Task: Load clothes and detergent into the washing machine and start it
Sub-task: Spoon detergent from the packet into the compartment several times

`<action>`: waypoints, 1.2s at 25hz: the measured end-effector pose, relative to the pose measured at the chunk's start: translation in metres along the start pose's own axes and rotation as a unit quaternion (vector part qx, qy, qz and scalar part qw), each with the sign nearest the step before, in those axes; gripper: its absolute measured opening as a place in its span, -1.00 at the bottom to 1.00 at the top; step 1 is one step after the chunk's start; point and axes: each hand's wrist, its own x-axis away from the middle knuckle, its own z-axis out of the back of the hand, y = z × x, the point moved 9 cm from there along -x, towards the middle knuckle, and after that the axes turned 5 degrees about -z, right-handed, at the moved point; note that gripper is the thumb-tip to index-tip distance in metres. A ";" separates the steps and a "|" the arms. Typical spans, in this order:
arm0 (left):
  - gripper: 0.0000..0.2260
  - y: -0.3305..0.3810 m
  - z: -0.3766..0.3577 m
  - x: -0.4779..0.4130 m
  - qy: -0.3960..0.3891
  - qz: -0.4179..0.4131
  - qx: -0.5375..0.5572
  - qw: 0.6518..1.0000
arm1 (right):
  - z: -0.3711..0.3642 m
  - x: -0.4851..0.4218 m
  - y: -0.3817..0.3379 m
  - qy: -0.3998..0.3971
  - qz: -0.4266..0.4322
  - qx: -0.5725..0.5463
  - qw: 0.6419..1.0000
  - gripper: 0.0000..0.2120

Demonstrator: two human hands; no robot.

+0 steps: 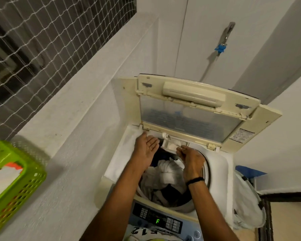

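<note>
A top-loading washing machine [221,162] stands with its lid [191,108] propped up. White and dark clothes [165,176] fill the drum. At the drum's far rim a small detergent drawer [170,145] is pulled out, holding white powder. My left hand [146,150] hovers flat and open, palm turned toward the drawer's left side. My right hand [189,157] is at the drawer's front right, fingers pinched on something small that I cannot make out. The control panel [158,218] shows a green "F".
A green plastic basket [16,181] with laundry sits on the ledge at the left. A white wall ledge [73,122] runs along the machine's left side, netting above it. A tap with a blue fitting [221,47] hangs on the back wall. White fabric [245,200] drapes the machine's right side.
</note>
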 end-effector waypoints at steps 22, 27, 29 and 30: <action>-0.80 0.272 0.258 0.392 0.480 -0.417 -0.428 0.642 | -0.336 0.382 0.066 -0.419 0.446 0.528 0.589 -0.78; -0.58 0.265 0.275 0.368 0.512 -0.294 -0.442 0.676 | -0.352 0.422 0.094 -0.463 0.471 0.576 0.482 -0.64; -0.67 0.267 0.281 0.361 0.500 -0.271 -0.466 0.678 | -0.360 0.424 0.111 -0.466 0.462 0.596 0.462 -0.65; -0.72 0.268 0.282 0.359 0.485 -0.280 -0.475 0.679 | -0.363 0.422 0.119 -0.460 0.459 0.610 0.453 -0.70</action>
